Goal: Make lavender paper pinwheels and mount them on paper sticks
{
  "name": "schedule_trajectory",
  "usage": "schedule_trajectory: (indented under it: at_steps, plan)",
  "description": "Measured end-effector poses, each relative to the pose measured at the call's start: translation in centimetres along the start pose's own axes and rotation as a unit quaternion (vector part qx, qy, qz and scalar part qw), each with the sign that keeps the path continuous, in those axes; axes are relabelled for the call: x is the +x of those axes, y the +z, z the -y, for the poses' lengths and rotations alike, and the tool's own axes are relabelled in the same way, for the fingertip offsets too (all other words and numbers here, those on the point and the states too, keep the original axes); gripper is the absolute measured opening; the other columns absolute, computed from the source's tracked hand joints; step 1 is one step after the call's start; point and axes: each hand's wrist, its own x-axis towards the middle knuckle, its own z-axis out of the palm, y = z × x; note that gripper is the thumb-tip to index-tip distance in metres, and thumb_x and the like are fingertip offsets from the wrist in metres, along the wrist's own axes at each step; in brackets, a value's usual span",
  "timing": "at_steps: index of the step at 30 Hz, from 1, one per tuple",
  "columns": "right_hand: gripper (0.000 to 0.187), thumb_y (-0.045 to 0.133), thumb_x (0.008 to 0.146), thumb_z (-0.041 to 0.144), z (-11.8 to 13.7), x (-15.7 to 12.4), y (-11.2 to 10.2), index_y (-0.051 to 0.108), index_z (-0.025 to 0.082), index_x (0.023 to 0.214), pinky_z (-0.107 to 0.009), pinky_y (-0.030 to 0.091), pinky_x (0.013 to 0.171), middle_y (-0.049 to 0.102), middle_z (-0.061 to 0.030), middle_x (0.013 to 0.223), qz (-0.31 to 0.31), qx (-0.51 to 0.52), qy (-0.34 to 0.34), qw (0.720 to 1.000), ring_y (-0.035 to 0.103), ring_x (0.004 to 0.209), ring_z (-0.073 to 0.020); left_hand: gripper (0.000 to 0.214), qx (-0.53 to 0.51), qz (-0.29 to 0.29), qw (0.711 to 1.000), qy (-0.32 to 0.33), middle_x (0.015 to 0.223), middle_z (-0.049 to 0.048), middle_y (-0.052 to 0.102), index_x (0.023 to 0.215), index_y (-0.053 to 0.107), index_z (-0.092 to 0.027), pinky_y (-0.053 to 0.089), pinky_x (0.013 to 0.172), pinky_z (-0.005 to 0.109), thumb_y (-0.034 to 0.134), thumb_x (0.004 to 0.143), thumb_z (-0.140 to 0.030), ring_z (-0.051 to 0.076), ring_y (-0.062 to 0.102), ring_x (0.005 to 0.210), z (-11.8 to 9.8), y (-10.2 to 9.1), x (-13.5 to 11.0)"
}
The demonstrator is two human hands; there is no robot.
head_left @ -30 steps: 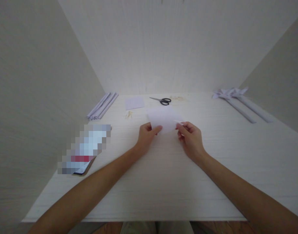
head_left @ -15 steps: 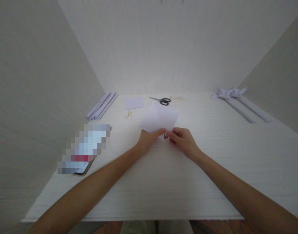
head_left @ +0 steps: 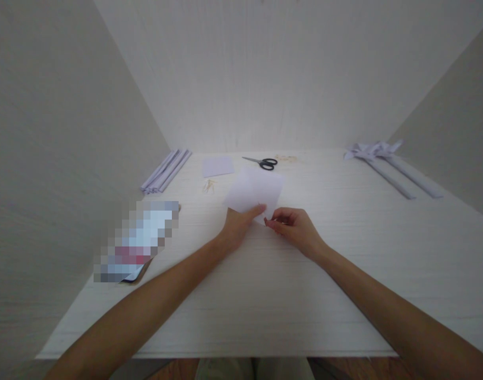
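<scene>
A white sheet of paper [head_left: 251,187] lies tilted in front of me, with crease or slit lines near its lower part. My left hand [head_left: 239,224] grips it from the near left, the thumb pressed on top and the other fingers hidden beneath. At the paper's near corner, my right hand [head_left: 291,227] is closed in a pinch, thumb against fingertips. It seems to hold the paper's corner, though the fingers cover most of that spot. Just beyond the sheet rest scissors [head_left: 265,163] with black handles.
Rolled paper sticks [head_left: 166,171] lie at the back left, beside a white paper square [head_left: 218,166]. Small thin yellowish pieces [head_left: 209,186] are nearby. A blurred-out phone [head_left: 142,240] sits left. Two paper pinwheels [head_left: 372,151] on rolled sticks lie at the back right.
My right fingertips have moved slightly down and apart from my left thumb. The sheet has shifted a little to the left, and its right edge sits further in.
</scene>
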Motion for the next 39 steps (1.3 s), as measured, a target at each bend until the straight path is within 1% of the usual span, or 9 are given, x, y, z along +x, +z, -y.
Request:
schedule_trajectory:
  at_steps: [7,13,17,20,23,25,29,36,39]
  plan:
    - [0.016,0.06,0.062,0.03,-0.4,0.0,-0.2,0.053,0.017,0.057,-0.023,0.028,0.046,0.047,0.0039,0.051,0.02,0.013,-0.028,0.999,0.04,0.047,-0.0078,0.033,0.022,0.009,1.0,-0.003,0.082,0.0045,0.065,0.085,0.062,-0.015,0.045,0.079,0.033,0.069,0.054,-0.023,0.017,0.058,0.08,0.1,-0.1,-0.1]
    - [0.017,0.062,0.06,0.03,-0.1,-0.1,-0.1,0.054,0.016,0.063,-0.021,0.027,0.043,0.049,0.0038,0.052,0.004,0.015,0.001,1.0,0.039,0.044,-0.0061,0.031,0.021,-0.002,1.0,0.009,0.083,0.0047,0.065,0.084,0.062,-0.015,0.044,0.08,0.033,0.069,0.055,-0.024,0.017,0.057,0.083,0.3,-0.2,0.1]
    - [0.019,0.057,0.065,0.034,0.5,-0.4,-0.2,0.055,0.015,0.064,-0.02,0.029,0.042,0.049,0.0031,0.049,0.011,0.028,0.013,0.999,0.04,0.043,-0.0067,0.029,0.038,0.009,0.999,0.014,0.084,0.0051,0.064,0.082,0.062,-0.015,0.046,0.074,0.033,0.068,0.056,-0.026,0.016,0.058,0.076,0.1,-0.1,0.0]
    - [0.024,0.056,0.067,0.038,0.5,-0.4,0.0,0.056,0.014,0.061,-0.02,0.029,0.041,0.048,0.0024,0.048,-0.007,-0.02,0.008,1.0,0.04,0.043,-0.007,0.028,0.058,0.016,0.998,0.015,0.079,0.0045,0.065,0.081,0.062,-0.015,0.045,0.076,0.033,0.068,0.056,-0.026,0.017,0.058,0.078,-0.1,0.1,-0.1]
    - [0.024,0.057,0.067,0.037,0.3,-0.3,0.1,0.056,0.014,0.059,-0.02,0.027,0.04,0.049,0.0016,0.049,-0.024,-0.072,-0.004,0.997,0.037,0.043,-0.0068,0.027,0.074,0.013,0.997,0.011,0.075,0.0042,0.065,0.08,0.062,-0.015,0.044,0.079,0.033,0.068,0.055,-0.025,0.018,0.058,0.083,-0.3,0.2,-0.2]
    - [0.023,0.057,0.067,0.035,0.0,-0.2,0.1,0.055,0.014,0.057,-0.02,0.029,0.041,0.05,0.0009,0.05,-0.03,-0.088,-0.017,0.995,0.038,0.045,-0.0074,0.027,0.074,0.02,0.997,0.01,0.075,0.0043,0.065,0.08,0.062,-0.015,0.044,0.079,0.034,0.068,0.055,-0.025,0.018,0.058,0.082,-0.4,0.2,-0.3]
    - [0.025,0.059,0.064,0.036,-0.5,0.0,0.1,0.051,0.015,0.054,-0.022,0.034,0.046,0.05,0.0009,0.051,-0.048,-0.094,-0.037,0.994,0.042,0.048,-0.0089,0.03,0.078,0.025,0.997,0.001,0.077,0.0049,0.066,0.082,0.062,-0.014,0.043,0.081,0.035,0.068,0.055,-0.024,0.018,0.058,0.082,-0.5,0.2,-0.3]
    - [0.026,0.056,0.068,0.036,-0.3,-0.1,0.2,0.046,0.016,0.054,-0.02,0.029,0.041,0.044,0.0039,0.048,-0.048,-0.063,-0.043,0.996,0.037,0.044,-0.0068,0.03,0.075,0.004,0.997,-0.002,0.078,0.0051,0.066,0.082,0.063,-0.015,0.043,0.083,0.035,0.069,0.055,-0.026,0.018,0.058,0.085,-0.5,0.2,-0.3]
    - [0.024,0.058,0.066,0.037,-0.3,-0.1,0.3,0.051,0.015,0.061,-0.02,0.031,0.042,0.047,0.0027,0.052,-0.061,-0.07,-0.044,0.995,0.04,0.046,-0.0077,0.029,0.061,0.009,0.998,-0.005,0.079,0.0055,0.066,0.081,0.063,-0.015,0.044,0.081,0.034,0.069,0.054,-0.026,0.018,0.058,0.084,-0.6,0.3,-0.4]
